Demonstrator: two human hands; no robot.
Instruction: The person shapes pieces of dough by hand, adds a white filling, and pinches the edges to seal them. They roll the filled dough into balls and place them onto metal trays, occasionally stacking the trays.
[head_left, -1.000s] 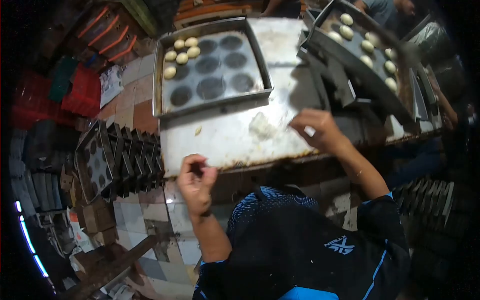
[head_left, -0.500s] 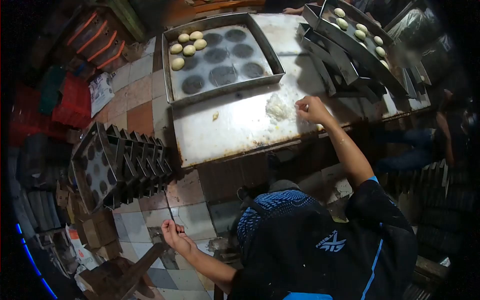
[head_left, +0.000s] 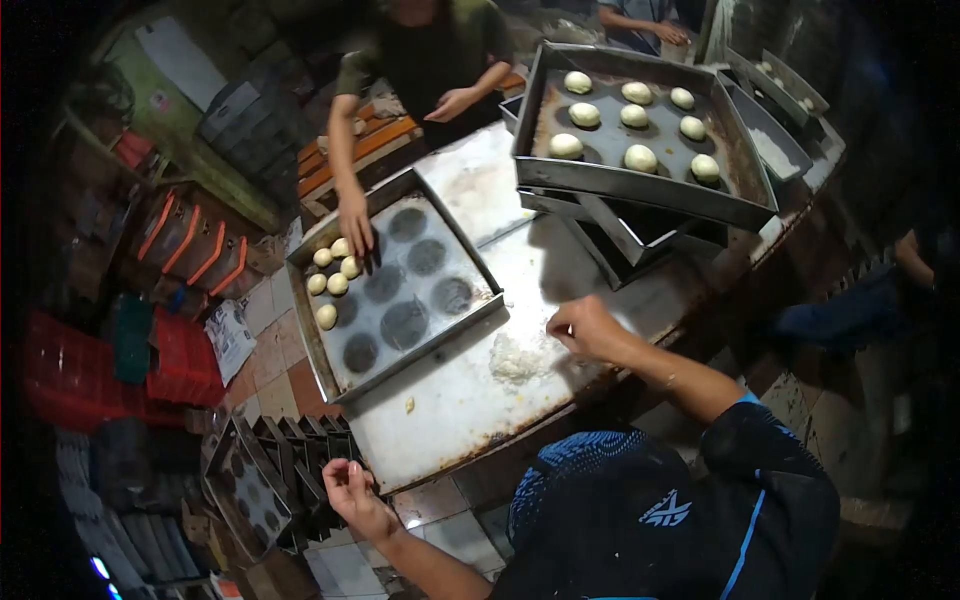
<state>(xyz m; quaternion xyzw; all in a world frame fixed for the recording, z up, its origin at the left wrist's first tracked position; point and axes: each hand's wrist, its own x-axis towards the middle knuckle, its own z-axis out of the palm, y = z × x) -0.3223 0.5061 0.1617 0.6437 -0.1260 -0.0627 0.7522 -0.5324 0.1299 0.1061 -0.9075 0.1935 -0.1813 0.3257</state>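
The right hand has fingertips drawn together beside the flour; the left hand curls loosely by the table's corner. Whether either holds anything, I can't tell. On the pale table stand a top pan of nine dough balls and a lower pan with more (another person's hand reaches in), then the flour.
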